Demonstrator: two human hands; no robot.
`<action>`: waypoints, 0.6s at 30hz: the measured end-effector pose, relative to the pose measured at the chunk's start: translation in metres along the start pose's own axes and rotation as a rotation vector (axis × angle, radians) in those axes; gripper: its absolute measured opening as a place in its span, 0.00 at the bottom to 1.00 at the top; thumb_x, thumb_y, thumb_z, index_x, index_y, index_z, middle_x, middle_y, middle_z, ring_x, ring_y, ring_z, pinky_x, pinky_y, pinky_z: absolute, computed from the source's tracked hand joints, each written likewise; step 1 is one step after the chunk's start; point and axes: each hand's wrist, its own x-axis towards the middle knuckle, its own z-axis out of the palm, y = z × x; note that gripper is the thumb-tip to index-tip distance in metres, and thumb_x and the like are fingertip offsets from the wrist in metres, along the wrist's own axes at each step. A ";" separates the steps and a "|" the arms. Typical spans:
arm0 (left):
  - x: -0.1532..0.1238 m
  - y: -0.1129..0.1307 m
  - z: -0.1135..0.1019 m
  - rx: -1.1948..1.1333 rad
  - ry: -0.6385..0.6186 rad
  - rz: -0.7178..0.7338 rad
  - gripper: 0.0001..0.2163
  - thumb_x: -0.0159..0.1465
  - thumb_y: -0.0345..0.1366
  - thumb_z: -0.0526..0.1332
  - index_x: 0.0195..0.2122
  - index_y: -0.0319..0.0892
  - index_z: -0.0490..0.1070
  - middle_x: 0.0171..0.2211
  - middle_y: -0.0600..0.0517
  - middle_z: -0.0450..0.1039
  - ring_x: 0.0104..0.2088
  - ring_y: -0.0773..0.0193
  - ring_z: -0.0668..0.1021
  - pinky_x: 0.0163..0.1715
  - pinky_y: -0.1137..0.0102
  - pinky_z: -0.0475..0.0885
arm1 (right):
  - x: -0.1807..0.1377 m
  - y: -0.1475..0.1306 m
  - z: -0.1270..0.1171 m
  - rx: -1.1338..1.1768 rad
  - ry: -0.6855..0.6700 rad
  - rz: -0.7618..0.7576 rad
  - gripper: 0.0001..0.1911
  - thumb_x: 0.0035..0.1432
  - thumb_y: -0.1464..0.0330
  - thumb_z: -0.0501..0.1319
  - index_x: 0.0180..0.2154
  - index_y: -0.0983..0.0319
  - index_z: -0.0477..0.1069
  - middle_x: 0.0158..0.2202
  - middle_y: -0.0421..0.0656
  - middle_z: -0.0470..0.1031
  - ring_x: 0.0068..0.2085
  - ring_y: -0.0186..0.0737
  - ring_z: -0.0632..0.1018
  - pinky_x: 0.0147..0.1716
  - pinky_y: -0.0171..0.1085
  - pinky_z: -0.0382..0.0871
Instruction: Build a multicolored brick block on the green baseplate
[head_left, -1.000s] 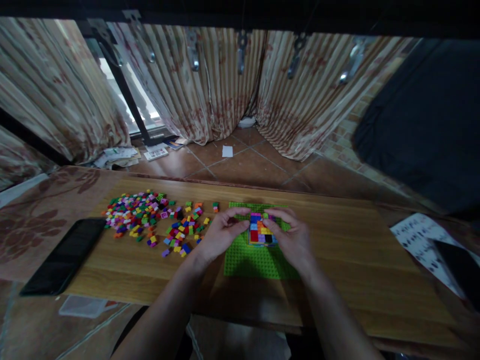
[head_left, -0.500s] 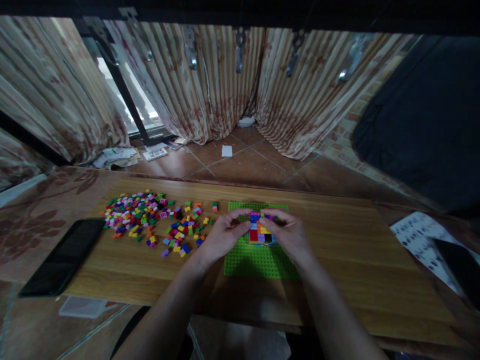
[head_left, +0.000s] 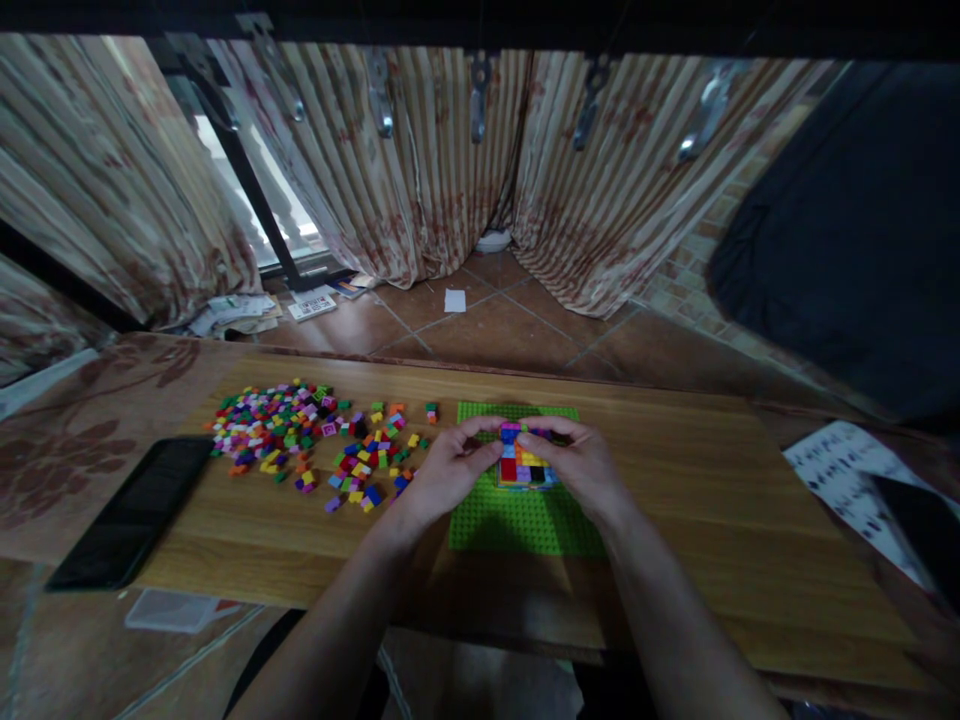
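A multicoloured block of toy bricks (head_left: 525,468) stands on a green studded baseplate (head_left: 495,525) in front of me. My left hand (head_left: 454,465) grips its left side, thumb at the near face and fingers curled round the far edge. From the right, my right hand (head_left: 581,460) holds the same block, its thumb lying over the top near yellow and orange bricks. Red, purple and black bricks show on the near side. My fingers partly hide the far and right sides, so any single brick pinched there cannot be made out.
Left of the baseplate, a pile of loose small bricks (head_left: 274,425) and a looser scatter (head_left: 367,465) lie on the wooden table (head_left: 712,500). A dark phone-like slab (head_left: 131,515) rests at the table's left end. Right of the table are a printed sheet (head_left: 847,470) and a dark device (head_left: 911,520).
My right hand has shifted slightly left and its fingers lie closer over the block's far edge. The left hand keeps its hold, and the view has moved a little.
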 end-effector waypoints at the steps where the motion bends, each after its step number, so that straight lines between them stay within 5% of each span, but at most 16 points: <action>1: 0.000 0.000 0.000 0.002 -0.001 0.003 0.17 0.57 0.39 0.69 0.47 0.41 0.77 0.38 0.50 0.80 0.33 0.65 0.78 0.38 0.70 0.72 | 0.000 0.001 0.000 -0.011 0.002 -0.005 0.16 0.39 0.58 0.74 0.32 0.57 0.83 0.31 0.41 0.83 0.30 0.40 0.79 0.33 0.40 0.74; 12: -0.001 0.002 0.000 0.013 0.024 0.014 0.16 0.57 0.38 0.69 0.47 0.40 0.77 0.41 0.49 0.80 0.36 0.64 0.78 0.41 0.68 0.72 | -0.002 -0.003 -0.004 0.249 0.074 0.048 0.22 0.40 0.54 0.75 0.38 0.56 0.82 0.39 0.42 0.83 0.40 0.41 0.81 0.43 0.41 0.74; 18: 0.001 -0.003 -0.001 0.009 0.045 0.002 0.16 0.57 0.38 0.68 0.46 0.39 0.77 0.39 0.49 0.79 0.35 0.64 0.77 0.40 0.69 0.71 | 0.000 -0.001 0.005 0.185 0.082 0.055 0.21 0.42 0.51 0.73 0.35 0.58 0.82 0.36 0.43 0.83 0.37 0.42 0.81 0.39 0.42 0.74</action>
